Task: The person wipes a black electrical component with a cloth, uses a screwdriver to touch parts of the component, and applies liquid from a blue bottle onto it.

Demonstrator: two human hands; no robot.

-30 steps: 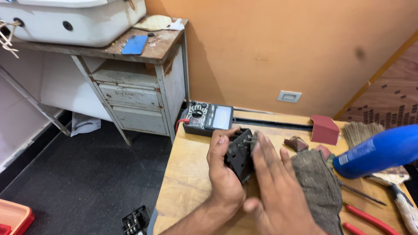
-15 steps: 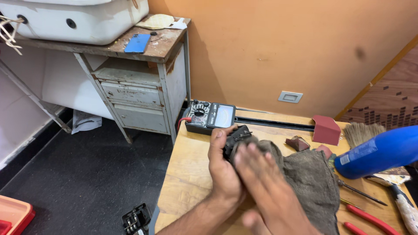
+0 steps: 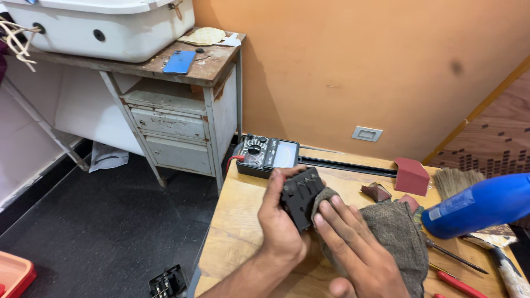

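Wooden bench (image 3: 243,221) by an orange wall (image 3: 353,60): left hand (image 3: 279,221) fingers grasp a black part (image 3: 300,197), right hand (image 3: 359,248) presses a cloth (image 3: 397,232).

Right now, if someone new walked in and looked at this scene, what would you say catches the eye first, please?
Most striking are the two hands at the wooden workbench: the left hand grips a black plastic part while the right hand presses a grey-brown cloth against it. A bright blue bottle lies at the right edge, and a black multimeter sits at the bench's far edge by the orange wall.
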